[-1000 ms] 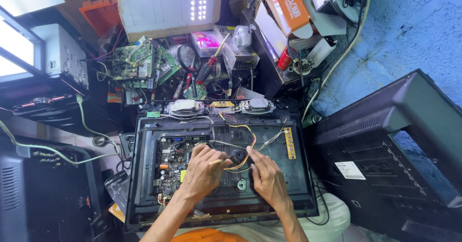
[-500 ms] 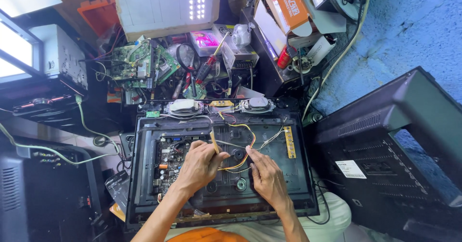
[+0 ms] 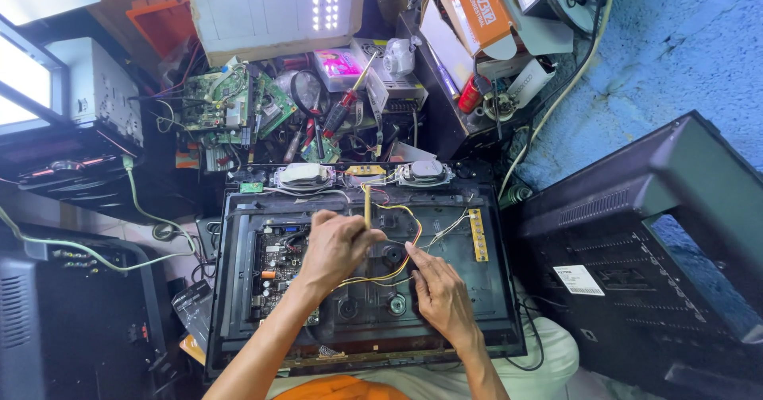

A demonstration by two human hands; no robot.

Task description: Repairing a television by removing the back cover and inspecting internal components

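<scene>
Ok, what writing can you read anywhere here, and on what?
Orange box: large white lettering, legible, not copied here.
White label on black cover: print too small.
Pink packet: blurred.
Boards: markings too small.
Rod in left hand: none seen.

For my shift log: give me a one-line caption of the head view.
Left hand holds a thin stick-like tool over an opened television back; right hand fingers its yellow wires.
</scene>
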